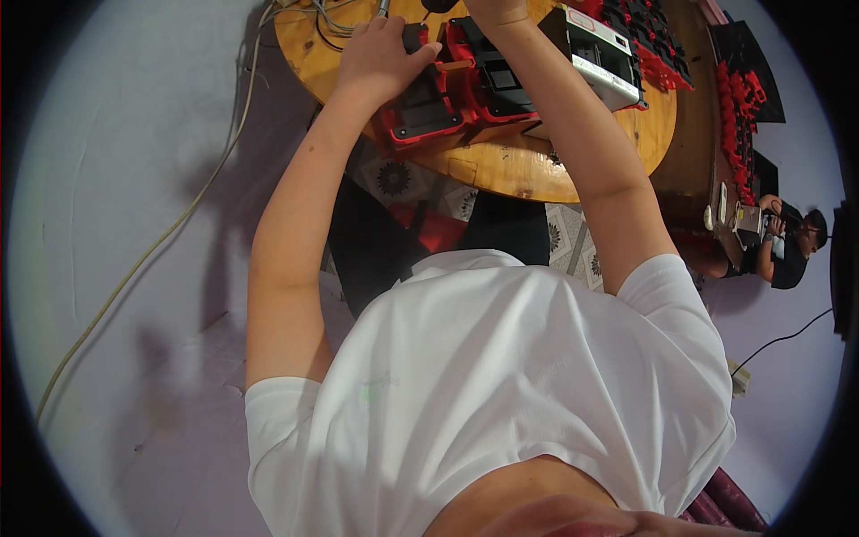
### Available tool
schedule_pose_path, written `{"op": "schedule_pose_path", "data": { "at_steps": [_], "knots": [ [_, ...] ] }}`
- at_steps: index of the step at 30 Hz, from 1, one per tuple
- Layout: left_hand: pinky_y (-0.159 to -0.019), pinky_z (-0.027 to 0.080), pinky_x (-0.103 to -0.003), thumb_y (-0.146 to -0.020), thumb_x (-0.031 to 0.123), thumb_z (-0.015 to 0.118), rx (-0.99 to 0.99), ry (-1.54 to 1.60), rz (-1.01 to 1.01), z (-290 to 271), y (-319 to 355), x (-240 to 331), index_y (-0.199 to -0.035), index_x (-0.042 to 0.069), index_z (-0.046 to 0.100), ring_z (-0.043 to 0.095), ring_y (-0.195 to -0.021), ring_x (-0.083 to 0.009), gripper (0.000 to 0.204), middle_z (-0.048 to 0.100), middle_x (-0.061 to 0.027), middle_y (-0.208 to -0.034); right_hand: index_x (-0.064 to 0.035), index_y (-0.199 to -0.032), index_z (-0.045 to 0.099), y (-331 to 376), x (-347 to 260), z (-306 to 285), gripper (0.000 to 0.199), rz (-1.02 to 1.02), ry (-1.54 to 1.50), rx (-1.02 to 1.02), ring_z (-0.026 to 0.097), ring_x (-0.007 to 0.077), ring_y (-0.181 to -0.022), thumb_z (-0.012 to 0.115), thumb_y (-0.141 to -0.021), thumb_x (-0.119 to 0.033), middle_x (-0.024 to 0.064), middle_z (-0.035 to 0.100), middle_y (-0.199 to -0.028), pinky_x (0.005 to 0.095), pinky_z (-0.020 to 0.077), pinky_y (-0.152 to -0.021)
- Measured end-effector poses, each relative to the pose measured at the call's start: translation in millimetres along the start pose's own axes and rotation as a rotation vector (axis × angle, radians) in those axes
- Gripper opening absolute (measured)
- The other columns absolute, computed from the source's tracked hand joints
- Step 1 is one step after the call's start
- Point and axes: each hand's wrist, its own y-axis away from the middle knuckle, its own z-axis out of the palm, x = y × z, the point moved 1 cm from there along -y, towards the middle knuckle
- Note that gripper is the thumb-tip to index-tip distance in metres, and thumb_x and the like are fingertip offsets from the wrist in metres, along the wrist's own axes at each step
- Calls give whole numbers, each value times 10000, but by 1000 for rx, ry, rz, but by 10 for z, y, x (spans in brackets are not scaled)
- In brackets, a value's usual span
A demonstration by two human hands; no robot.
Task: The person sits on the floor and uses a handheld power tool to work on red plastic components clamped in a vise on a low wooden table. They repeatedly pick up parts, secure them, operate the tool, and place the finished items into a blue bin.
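My left hand [383, 55] rests on the near-left red and black plastic housing [425, 112], its thumb stretched away from the fingers. A thin metal piece [384, 7] shows just beyond its fingertips. Only the wrist and part of my right hand [497, 9] come into view at the top edge; its fingers are cut off. Close by on its left is a dark rounded object [438, 4], mostly out of the picture. Below my right wrist lies a second red and black housing [497, 85], side by side with the first.
Right of my right forearm, a white and silver metal box [601, 58] stands on the round wooden table [537, 179]. More red and black parts [640, 36] lie beyond it. Cables [333, 20] run at the far left. Another person [787, 237] sits at the right by a side table.
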Motion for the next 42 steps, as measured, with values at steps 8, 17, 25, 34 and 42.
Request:
{"op": "schedule_pose_path", "data": {
  "at_steps": [8, 17, 25, 34, 42],
  "knots": [
    [-1024, 422, -416, -869, 598, 601, -58, -10, 2, -34, -22, 89, -1293, 11, 571, 533, -1167, -333, 725, 625, -150, -1186, -69, -1046, 463, -58, 0, 18, 254, 29, 68, -53, 473, 53, -630, 652, -967, -220, -16, 521, -803, 222, 413, -534],
    [-988, 453, -420, -845, 583, 629, -10, 31, 70, 28, -60, 34, -1175, 3, 627, 559, -1142, -351, 667, 640, -166, -1163, -46, -1099, 461, -28, 40, -57, 267, -72, 117, -123, 503, 80, -687, 629, -969, -208, 21, 539, -827, 239, 433, -596],
    [-981, 441, -448, -828, 596, 623, -32, 50, 17, 28, -55, -75, -1253, 38, 614, 554, -1132, -361, 701, 634, -177, -1191, -45, -1066, 507, 72, -1150, -1109, 296, 256, 322, -43, 561, 90, -592, 662, -957, -271, 33, 578, -754, 252, 472, -526],
    [-1013, 422, -439, -848, 591, 614, -72, 22, 19, 16, -74, -59, -1265, 47, 611, 535, -1168, -379, 685, 618, -177, -1253, -42, -1115, 480, 521, -1155, -1781, 323, -50, 507, 31, 547, 123, -585, 621, -977, -298, 53, 556, -750, 267, 461, -532],
    [-1023, 413, -444, -834, 626, 611, -96, 18, 18, 8, -70, -99, -1290, 40, 593, 522, -1190, -376, 744, 604, -184, -1271, -55, -1045, 501, 452, -1095, -1740, 251, 222, 432, 102, 557, 117, -572, 624, -969, -260, 44, 565, -735, 270, 462, -518]
  ]
}}
